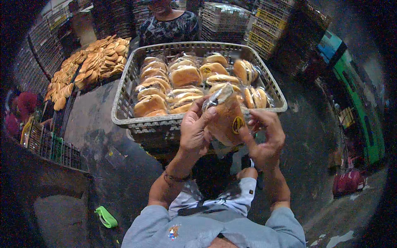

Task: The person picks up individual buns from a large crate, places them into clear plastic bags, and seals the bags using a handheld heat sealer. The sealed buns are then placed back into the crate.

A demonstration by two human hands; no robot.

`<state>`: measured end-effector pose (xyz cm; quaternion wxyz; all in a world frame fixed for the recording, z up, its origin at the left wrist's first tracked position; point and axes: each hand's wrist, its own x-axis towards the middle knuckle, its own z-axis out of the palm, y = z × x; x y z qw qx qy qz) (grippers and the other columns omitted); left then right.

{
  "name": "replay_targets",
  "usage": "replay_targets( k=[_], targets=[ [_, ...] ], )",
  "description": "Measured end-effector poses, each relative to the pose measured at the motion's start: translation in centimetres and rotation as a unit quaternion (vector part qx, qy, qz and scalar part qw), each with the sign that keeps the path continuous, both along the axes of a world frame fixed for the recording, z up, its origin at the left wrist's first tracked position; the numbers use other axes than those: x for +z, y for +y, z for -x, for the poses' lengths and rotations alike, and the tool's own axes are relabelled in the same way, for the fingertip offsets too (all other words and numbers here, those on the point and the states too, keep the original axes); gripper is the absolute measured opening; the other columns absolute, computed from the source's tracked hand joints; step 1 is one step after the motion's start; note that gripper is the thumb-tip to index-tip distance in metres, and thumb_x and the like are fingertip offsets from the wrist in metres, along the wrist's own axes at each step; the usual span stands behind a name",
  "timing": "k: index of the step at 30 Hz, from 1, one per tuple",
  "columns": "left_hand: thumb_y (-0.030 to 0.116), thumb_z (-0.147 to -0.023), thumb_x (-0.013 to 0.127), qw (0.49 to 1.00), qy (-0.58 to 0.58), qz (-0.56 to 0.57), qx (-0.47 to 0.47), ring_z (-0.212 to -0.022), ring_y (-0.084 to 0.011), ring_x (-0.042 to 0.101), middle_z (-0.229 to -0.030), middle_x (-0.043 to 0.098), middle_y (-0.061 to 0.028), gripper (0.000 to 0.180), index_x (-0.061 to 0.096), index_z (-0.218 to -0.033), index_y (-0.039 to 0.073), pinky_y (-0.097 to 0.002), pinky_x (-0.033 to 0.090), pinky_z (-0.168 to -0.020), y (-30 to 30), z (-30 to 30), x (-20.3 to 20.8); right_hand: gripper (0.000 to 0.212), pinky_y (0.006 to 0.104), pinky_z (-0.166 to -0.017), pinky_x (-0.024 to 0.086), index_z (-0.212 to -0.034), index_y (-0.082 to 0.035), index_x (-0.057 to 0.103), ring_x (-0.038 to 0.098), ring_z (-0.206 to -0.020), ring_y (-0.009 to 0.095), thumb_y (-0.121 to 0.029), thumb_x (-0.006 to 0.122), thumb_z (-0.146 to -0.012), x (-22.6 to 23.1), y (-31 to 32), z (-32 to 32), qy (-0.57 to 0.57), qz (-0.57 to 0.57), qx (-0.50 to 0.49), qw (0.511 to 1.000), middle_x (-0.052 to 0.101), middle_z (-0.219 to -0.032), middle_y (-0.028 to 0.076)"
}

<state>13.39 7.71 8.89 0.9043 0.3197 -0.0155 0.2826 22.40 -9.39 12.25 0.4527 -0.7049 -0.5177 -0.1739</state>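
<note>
My left hand [193, 127] grips a bun in a clear plastic bag [223, 118], held up tilted over the crate's near edge. Its thumb lies across the front of the bag, and the bag's gathered end shows at the top. A round yellow and black sticker [237, 125] is on the bag's right side. Close by that sticker is my right hand [266, 140], fingers curled but apart, its thumb tip at the bag's edge. Behind both hands stands a grey plastic crate [154, 120] with rows of bagged buns [185, 77].
Loose unbagged buns [103, 58] are heaped at the left. A person [168, 27] is beyond the crate, and another person [25, 105] is at the far left. Stacked crates [225, 20] line the back. A green strap roll [106, 217] lies on the floor.
</note>
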Motion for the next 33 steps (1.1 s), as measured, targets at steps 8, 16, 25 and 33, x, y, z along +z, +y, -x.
replay_targets(
  k=[8, 16, 25, 33],
  targets=[
    [0.033, -0.089, 0.073, 0.997, -0.029, -0.073, 0.0, -0.127, -0.0317, 0.049, -0.138, 0.045, -0.0129, 0.07, 0.035, -0.14, 0.004, -0.0425, 0.045, -0.106, -0.2, 1.0, 2.9, 0.083, 0.0437, -0.101, 0.048, -0.136, 0.0, 0.053, 0.061, -0.117, 0.035, -0.028, 0.089, -0.067, 4.2, 4.2, -0.5, -0.025, 0.105, -0.032, 0.994, 0.06, -0.129, 0.022],
    [0.012, -0.091, 0.063, 0.761, 0.12, -0.627, 0.114, -0.109, -0.0285, 0.066, -0.11, 0.07, -0.0182, 0.025, 0.066, -0.114, 0.002, -0.0385, 0.05, -0.096, 9.6, -5.2, 9.1, 0.063, 0.0358, -0.103, 0.047, -0.134, 0.0, 0.054, 0.058, -0.119, 0.02, -0.01, 0.082, -0.079, 8.0, 5.5, -14.7, -0.276, 0.035, -0.218, 0.936, 0.062, -0.13, 0.012],
    [0.009, -0.081, 0.063, 0.389, 0.276, -0.863, 0.166, -0.094, -0.0316, 0.07, -0.097, 0.073, -0.0162, 0.019, 0.075, -0.096, 0.011, -0.0456, 0.048, -0.087, 18.3, -23.5, 0.7, 0.057, 0.0338, -0.1, 0.05, -0.132, -0.005, 0.059, 0.065, -0.11, 0.019, -0.014, 0.082, -0.081, 1.9, 13.2, -23.8, -0.047, -0.109, -0.041, 0.992, 0.069, -0.12, 0.011],
    [0.018, -0.087, 0.059, 0.284, 0.299, -0.879, 0.238, -0.103, -0.0336, 0.064, -0.104, 0.069, -0.0152, 0.023, 0.072, -0.102, 0.007, -0.0539, 0.047, -0.085, 16.3, -27.6, -3.2, 0.057, 0.0334, -0.097, 0.051, -0.129, -0.004, 0.06, 0.067, -0.11, 0.022, -0.001, 0.079, -0.076, 1.2, 10.9, -24.6, -0.06, -0.083, -0.137, 0.985, 0.069, -0.121, 0.014]
  ],
)
